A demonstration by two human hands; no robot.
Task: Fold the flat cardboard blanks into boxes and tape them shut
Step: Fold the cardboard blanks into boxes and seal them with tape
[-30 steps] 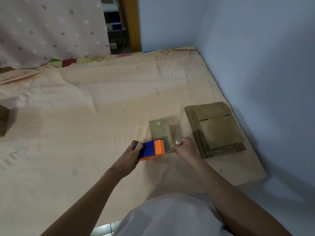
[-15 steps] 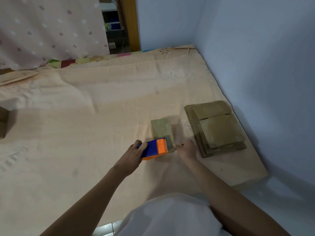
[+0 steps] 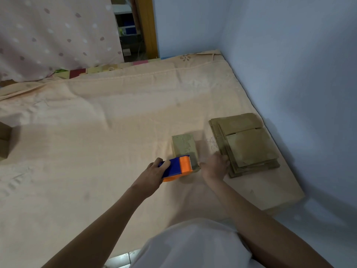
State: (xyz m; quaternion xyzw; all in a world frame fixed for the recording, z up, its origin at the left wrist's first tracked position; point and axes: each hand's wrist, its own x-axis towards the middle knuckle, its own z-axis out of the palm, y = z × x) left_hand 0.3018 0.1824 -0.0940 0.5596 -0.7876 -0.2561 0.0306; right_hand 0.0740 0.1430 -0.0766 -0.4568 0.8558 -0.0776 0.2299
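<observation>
Covering the whole work area, a peach bedsheet (image 3: 96,132) is spread up to a dotted curtain (image 3: 58,35) at the far left, a wooden door frame (image 3: 146,26) and blue walls (image 3: 289,64) on the right. At the left edge part of a cardboard box (image 3: 4,142) is seen. Near the middle, a blue and orange tape dispenser (image 3: 176,168) is gripped by the left hand (image 3: 154,176), its toothed end laid against the near end of a small folded box (image 3: 185,149). The right hand (image 3: 214,167) is blurred beside that box; its grip cannot be told. Just right of it, a stack of flat blanks (image 3: 249,146) is piled against the wall.
</observation>
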